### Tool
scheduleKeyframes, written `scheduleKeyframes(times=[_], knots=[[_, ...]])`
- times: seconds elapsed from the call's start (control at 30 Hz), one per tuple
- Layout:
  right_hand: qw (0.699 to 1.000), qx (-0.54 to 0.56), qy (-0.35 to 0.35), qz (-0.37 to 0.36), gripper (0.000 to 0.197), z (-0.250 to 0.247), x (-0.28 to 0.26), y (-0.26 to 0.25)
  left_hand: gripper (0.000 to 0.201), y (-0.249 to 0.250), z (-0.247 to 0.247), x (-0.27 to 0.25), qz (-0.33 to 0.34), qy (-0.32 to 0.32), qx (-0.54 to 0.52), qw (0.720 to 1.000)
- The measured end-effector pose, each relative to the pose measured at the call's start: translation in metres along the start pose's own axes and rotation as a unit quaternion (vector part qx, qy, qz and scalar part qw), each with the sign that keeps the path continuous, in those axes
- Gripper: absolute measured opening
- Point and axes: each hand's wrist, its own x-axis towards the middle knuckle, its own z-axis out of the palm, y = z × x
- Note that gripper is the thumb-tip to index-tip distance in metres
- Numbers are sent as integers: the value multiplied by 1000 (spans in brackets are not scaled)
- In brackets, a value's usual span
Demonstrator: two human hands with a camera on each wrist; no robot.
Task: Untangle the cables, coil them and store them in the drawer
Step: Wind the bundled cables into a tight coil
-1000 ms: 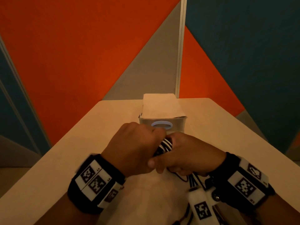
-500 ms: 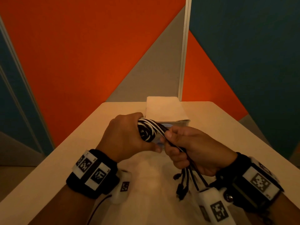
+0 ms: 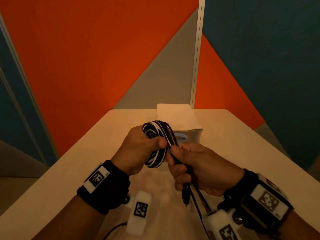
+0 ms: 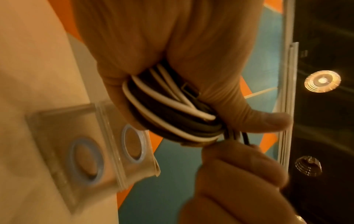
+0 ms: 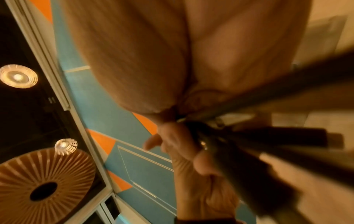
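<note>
The left hand (image 3: pixel 142 149) grasps a coil of black and white cables (image 3: pixel 158 142), its fingers curled through the loops and the thumb pressed across the strands on the near side; the coil stands upright above the table (image 3: pixel 52 179), clear of its surface; in the left wrist view the white strands cross over the dark ones inside the grip, packed between thumb and fingers. The right hand (image 3: pixel 199 168) is clenched round the loose ends of the same cables, thumb and forefinger pinching them just beside the coil; the ends (image 3: pixel 186 194) hang down out of the fist toward the table, and one dark plug shows at the bottom; in the right wrist view the strands are blurred and run across the palm. The two hands touch or nearly touch at the thumbs. The drawer unit (image 3: pixel 188 134), a small pale box with a clear front and a blue ring handle (image 3: pixel 181 137), stands on the table just behind the coil, shut; both wrists carry black bands with printed square markers.
</note>
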Motion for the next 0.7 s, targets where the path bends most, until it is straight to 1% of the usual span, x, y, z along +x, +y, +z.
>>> scheduleKeyframes(times=[0.03,0.07,0.1,0.17,0.23,0.27,0.33,0.37,0.43,0.47,0.5,0.57,0.63,0.7], knots=[[1000,-17,16,-1,34,2,0,1,66,-3,2,0,-11,16,-18,1000],[999,-41,30,0,37,3,1,2,68,-5,5,0,-20,40,-31,999],[997,-67,40,4,40,5,1,3,65,-6,8,-1,-26,68,-37,997],[992,-112,50,20,46,6,0,5,46,-3,16,-2,-32,102,-27,994],[987,-148,57,40,51,6,-1,5,24,-1,23,-3,-26,97,0,995],[983,-169,63,46,51,6,-1,5,21,1,26,-3,-21,88,15,996],[972,-219,73,47,51,6,-2,5,34,2,27,-5,-23,67,33,997],[966,-242,74,47,50,7,-1,6,32,2,27,-5,-33,58,35,997],[957,-277,72,51,49,7,-1,7,11,2,26,-7,-61,33,21,997],[954,-286,72,49,48,7,-1,6,14,1,26,-8,-75,28,12,997],[954,-289,74,42,48,7,-1,5,21,-1,27,-8,-90,30,0,996],[956,-282,77,23,47,4,0,3,32,-2,28,-7,-105,59,-19,993],[959,-272,80,8,49,2,4,6,31,-3,29,-5,-100,98,-12,990],[971,-229,66,14,44,1,7,12,28,-6,26,-2,-82,134,-13,987]])
